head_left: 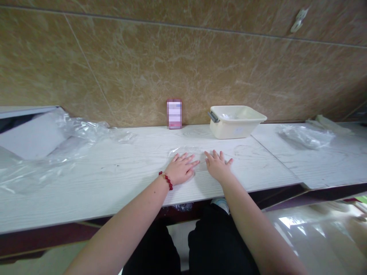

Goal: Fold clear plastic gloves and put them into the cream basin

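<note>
A small clear plastic bag [190, 149] lies flat on the white wood-grain table [120, 202], partly covered by my fingers. My left hand [181, 169], with a red bead bracelet [167, 180] at its wrist, rests palm down on the bag's left part, fingers spread. At the bag's right end, my right hand [217, 164] also lies palm down with its fingers apart. Neither hand grips anything. How much of the bag sits beneath the palms is hidden.
Behind the hands stand a cream plastic bin [233, 130] with a grey handle and an upright phone-like card [174, 114] against the wall. Loose clear plastic [86, 131] and a white box [34, 135] are at left. A bundle of clear bags [308, 136] lies at right.
</note>
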`<state>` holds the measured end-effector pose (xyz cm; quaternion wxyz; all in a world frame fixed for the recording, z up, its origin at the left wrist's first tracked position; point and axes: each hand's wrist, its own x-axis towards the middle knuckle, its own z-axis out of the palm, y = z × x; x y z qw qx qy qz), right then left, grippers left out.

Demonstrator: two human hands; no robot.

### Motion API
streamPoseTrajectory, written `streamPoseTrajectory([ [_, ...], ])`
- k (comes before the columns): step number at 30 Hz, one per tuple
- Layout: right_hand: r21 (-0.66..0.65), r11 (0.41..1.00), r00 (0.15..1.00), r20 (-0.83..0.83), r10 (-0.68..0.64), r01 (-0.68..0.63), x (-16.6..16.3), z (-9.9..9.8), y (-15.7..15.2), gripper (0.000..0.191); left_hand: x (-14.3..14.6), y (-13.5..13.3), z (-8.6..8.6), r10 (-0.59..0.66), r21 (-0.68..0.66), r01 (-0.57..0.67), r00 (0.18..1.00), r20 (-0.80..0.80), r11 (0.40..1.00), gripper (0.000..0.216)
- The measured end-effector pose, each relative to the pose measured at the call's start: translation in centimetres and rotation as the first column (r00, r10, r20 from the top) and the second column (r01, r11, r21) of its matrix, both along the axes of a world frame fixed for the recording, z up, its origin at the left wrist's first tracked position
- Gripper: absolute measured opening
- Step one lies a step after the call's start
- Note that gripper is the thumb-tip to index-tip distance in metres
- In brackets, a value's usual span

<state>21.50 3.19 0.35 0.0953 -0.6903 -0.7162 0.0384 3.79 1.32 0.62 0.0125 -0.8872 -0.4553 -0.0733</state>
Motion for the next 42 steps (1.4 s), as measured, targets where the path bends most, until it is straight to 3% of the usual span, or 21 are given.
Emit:
streamPoseTrajectory([
  [4, 0.096, 0.995, 0.996, -0.073, 0.045, -0.038, -0.4, 1.2, 0.9, 0.039, 0.0, 0.0, 0.1, 0.002, 0.002, -0.002, 1.000, 0.004, 1.000, 0.043],
  [7, 0.141, 0.957, 0.944, -0.178, 0.278, -0.255, -2.4, 1.9, 1.8, 0.039, 0.0, -0.1, 0.2, -0.012, 0.014, 0.012, 1.000, 0.008, 1.000, 0.041],
  [10, 0.091, 0.899, 0.879, -0.185, 0.439, -0.429, -4.6, 1.8, 2.6, 0.037, 0.0, -0.3, 0.4, -0.020, 0.050, 0.019, 1.000, 0.017, 0.999, 0.035],
  [17, 0.072, 0.903, 0.900, -0.078, 0.429, -0.424, -5.3, 0.0, 4.0, 0.040, -0.4, 0.1, 1.0, -0.043, 0.036, 0.040, 0.993, 0.107, 0.999, 0.029],
  [18, 0.071, 0.902, 0.900, -0.075, 0.430, -0.426, -5.1, -0.1, 4.1, 0.040, -0.8, 0.2, 1.2, 0.012, 0.040, -0.018, 0.990, 0.142, 0.999, 0.030],
  [20, 0.069, 0.898, 0.897, -0.057, 0.438, -0.434, -5.0, -0.2, 4.0, 0.040, -2.1, 0.4, 1.4, 0.224, 0.070, -0.246, 0.947, 0.230, 0.967, 0.031],
  [23, 0.068, 0.894, 0.895, -0.021, 0.446, -0.443, -4.9, -0.3, 3.8, 0.042, -4.2, 0.6, 1.8, 0.580, 0.050, -0.622, 0.754, 0.309, 0.782, 0.032],
  [25, 0.068, 0.891, 0.893, -0.008, 0.450, -0.448, -4.9, -0.3, 3.6, 0.043, -5.2, 0.7, 2.0, 0.691, -0.013, -0.718, 0.665, 0.282, 0.696, 0.031],
  [26, 0.070, 0.891, 0.893, -0.005, 0.451, -0.449, -4.9, -0.3, 3.5, 0.044, -5.5, 0.7, 2.1, 0.715, -0.047, -0.731, 0.649, 0.259, 0.681, 0.030],
  [32, 0.128, 0.875, 0.884, 0.018, 0.468, -0.466, -4.9, -0.5, 3.0, 0.048, -5.3, 0.7, 2.2, 0.650, -0.210, -0.615, 0.718, 0.250, 0.760, 0.025],
  [37, 0.147, 0.874, 0.884, 0.008, 0.468, -0.464, -5.0, -0.6, 2.8, 0.049, -5.1, 0.7, 2.0, 0.629, -0.322, -0.546, 0.722, 0.286, 0.773, 0.028],
  [42, 0.153, 0.864, 0.874, -0.007, 0.486, -0.479, -5.0, -0.5, 2.7, 0.048, -5.2, 1.2, 1.3, 0.616, -0.330, -0.528, 0.736, 0.281, 0.782, 0.033],
])
